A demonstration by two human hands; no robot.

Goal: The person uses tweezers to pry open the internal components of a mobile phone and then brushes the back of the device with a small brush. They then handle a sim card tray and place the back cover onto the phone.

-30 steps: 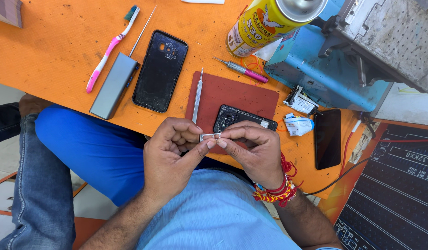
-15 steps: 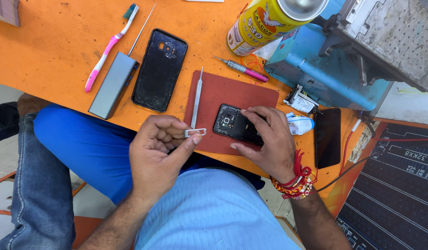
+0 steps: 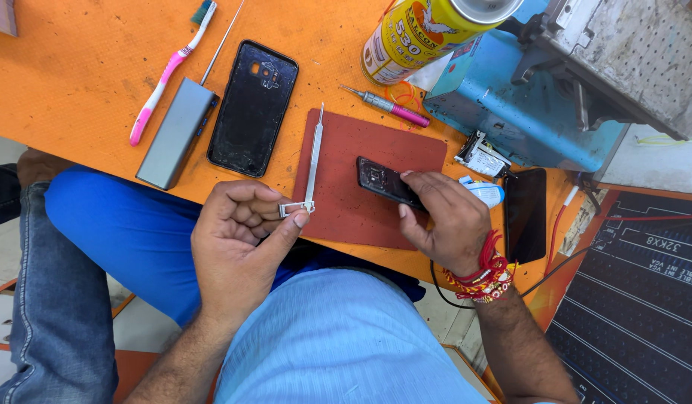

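Here, in the head view, an orange table point(image 3: 76, 67) is filling the upper part, its near edge running just above the person's blue lap, and a dark red mat point(image 3: 353, 194) is lying at that edge. Everything else is sitting around the mat. To its left a black phone back cover point(image 3: 252, 108) is lying flat, then a grey slab-shaped box point(image 3: 174, 135), then a pink and white toothbrush point(image 3: 166, 75). Above the mat a yellow spray can point(image 3: 428, 34) with printed lettering is lying tilted, with a pink-handled screwdriver point(image 3: 387, 106) below it. To the upper right a blue machine point(image 3: 525, 112) is standing; right of the mat a dark phone point(image 3: 524, 213) is lying.

The left hand point(image 3: 237, 247) is pinching a small silver card tray point(image 3: 295, 209) between thumb and forefinger, at the mat's lower left edge, beside metal tweezers point(image 3: 314, 161). The right hand point(image 3: 447, 221) is pressing its fingers closed on a small dark phone part point(image 3: 383, 183) resting on the mat.
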